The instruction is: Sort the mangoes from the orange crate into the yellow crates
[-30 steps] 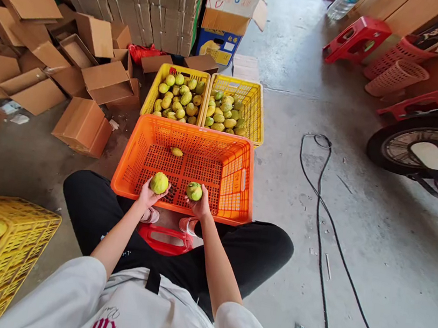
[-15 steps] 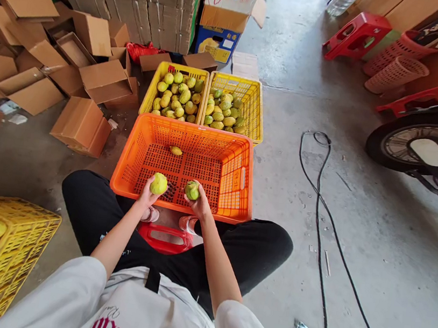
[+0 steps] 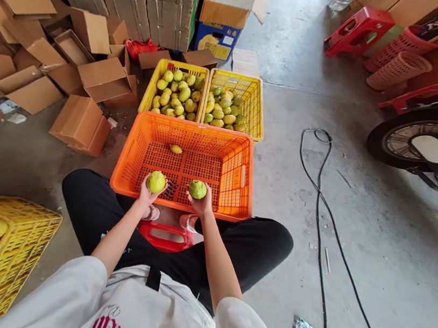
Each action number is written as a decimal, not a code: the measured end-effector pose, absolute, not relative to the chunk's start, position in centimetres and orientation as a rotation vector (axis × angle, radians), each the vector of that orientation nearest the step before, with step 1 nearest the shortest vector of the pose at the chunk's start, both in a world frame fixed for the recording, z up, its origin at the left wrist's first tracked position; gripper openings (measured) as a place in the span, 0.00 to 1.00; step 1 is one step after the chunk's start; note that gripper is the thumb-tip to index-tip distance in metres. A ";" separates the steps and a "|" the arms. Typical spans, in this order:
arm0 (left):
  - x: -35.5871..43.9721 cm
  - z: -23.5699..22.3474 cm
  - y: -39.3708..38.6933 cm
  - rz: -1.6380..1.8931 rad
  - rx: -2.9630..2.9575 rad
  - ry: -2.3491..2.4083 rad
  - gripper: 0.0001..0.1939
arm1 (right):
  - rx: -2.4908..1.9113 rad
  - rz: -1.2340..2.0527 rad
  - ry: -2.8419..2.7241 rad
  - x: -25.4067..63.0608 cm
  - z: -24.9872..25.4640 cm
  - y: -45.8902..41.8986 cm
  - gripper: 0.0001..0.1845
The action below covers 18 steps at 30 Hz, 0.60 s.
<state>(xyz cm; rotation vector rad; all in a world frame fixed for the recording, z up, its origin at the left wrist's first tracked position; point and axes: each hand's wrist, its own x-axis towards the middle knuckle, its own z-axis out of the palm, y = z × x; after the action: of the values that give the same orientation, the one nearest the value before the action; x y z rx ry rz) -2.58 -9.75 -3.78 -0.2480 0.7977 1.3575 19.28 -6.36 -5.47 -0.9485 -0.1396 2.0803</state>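
My left hand (image 3: 149,195) cradles a yellow-green papaya (image 3: 156,182) from below, fingers curled about its side. In my right hand (image 3: 203,203) lies a greener papaya (image 3: 198,189), its end facing up. Both hands hover over the near side of an orange plastic crate (image 3: 247,184), apart from each other. Inside that crate, toward the back, rests one small yellow papaya (image 3: 176,149). Dark bits show on the crate floor between my hands.
Beyond the orange crate stand two yellow crates, a left one (image 3: 148,86) and a right one (image 3: 259,112), holding papayas. Another yellow crate (image 3: 23,250) of larger papayas is at lower left. Cardboard boxes (image 3: 82,123) litter the left; a black cable (image 3: 327,222) and motorcycle wheel (image 3: 418,139) are right.
Both papayas have been turned in my hands. My right hand has rolled palm-up and shifted slightly right; the left one moved slightly left. Each hand still holds its fruit.
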 end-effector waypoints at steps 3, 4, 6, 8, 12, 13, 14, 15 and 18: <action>-2.5 -3.8 -9.8 1.359 -0.237 0.799 0.19 | -0.889 2.082 -0.102 19.4 -5.5 -6.4 0.20; -2.5 -3.9 -9.8 1.354 -0.245 0.802 0.20 | -0.877 2.083 -0.098 19.5 -5.5 -6.4 0.19; -2.5 -4.0 -9.8 1.349 -0.265 0.808 0.21 | -0.868 2.094 -0.122 19.5 -5.6 -6.4 0.17; -2.5 -4.1 -9.9 1.352 -0.278 0.820 0.23 | -0.872 2.102 -0.173 19.4 -5.8 -6.5 0.16; -2.6 -4.3 -10.0 1.343 -0.272 0.821 0.23 | -0.886 2.083 -0.200 19.2 -5.7 -6.5 0.15; -2.6 -4.2 -10.0 1.341 -0.275 0.814 0.23 | -0.892 2.073 -0.195 19.2 -5.7 -6.5 0.14; -2.7 -4.2 -10.0 1.337 -0.280 0.806 0.22 | -0.898 2.061 -0.188 19.1 -5.6 -6.5 0.14; -2.7 -4.2 -10.0 1.333 -0.287 0.799 0.22 | -0.904 2.044 -0.179 19.1 -5.6 -6.5 0.13; -3.0 -3.9 -10.0 1.330 -0.315 0.783 0.27 | -0.919 1.996 -0.160 19.1 -5.6 -6.6 0.13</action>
<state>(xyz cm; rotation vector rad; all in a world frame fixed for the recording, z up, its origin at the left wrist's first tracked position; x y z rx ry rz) -3.02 -9.97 -3.91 -0.3152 0.7831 1.3303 19.05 -6.61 -5.57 -0.9185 -0.1598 1.9956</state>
